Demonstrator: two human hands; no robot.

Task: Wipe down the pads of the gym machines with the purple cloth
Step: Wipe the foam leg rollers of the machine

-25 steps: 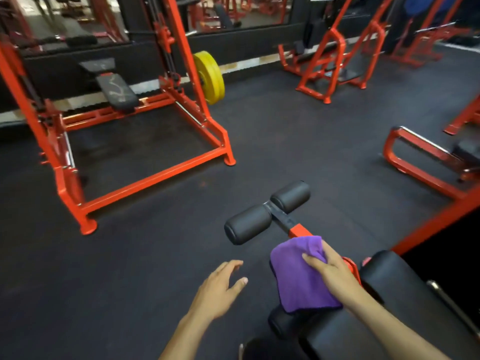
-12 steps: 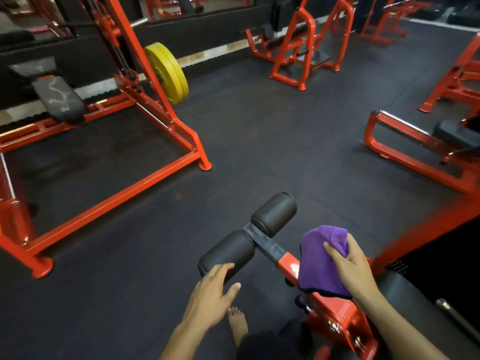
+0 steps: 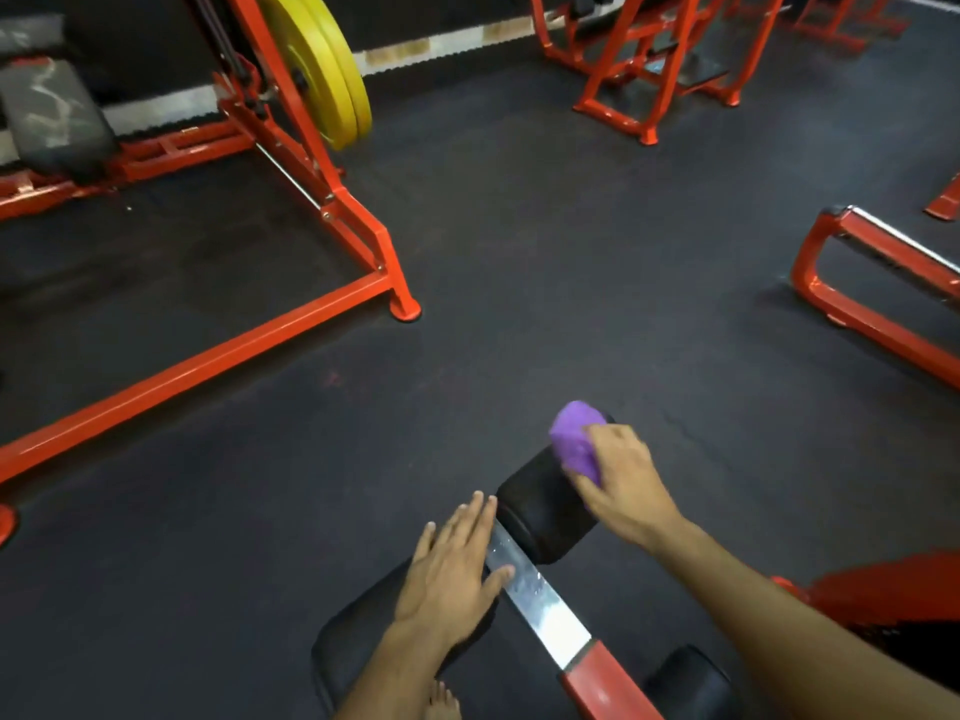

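My right hand [image 3: 621, 480] grips the purple cloth [image 3: 575, 441] and presses it on the far end of the right black roller pad [image 3: 540, 514]. My left hand [image 3: 454, 566] lies flat with straight fingers on the left black roller pad [image 3: 358, 631], its fingertips near the steel bar [image 3: 537, 602] between the two rollers. Lower down, the bar runs into a red post [image 3: 608, 685]. Another black pad [image 3: 691, 683] shows at the bottom right.
A red rack frame [image 3: 249, 345] with yellow weight plates [image 3: 324, 70] and a worn black seat pad [image 3: 49, 114] stands at the left. More red machines stand at the back [image 3: 639, 70] and right [image 3: 872, 283]. Dark rubber floor lies between them. A bare foot [image 3: 441, 701] shows at the bottom.
My right hand carried the cloth forward from the red post onto the right roller pad. My left hand came down onto the left roller. The view moved closer and lower.
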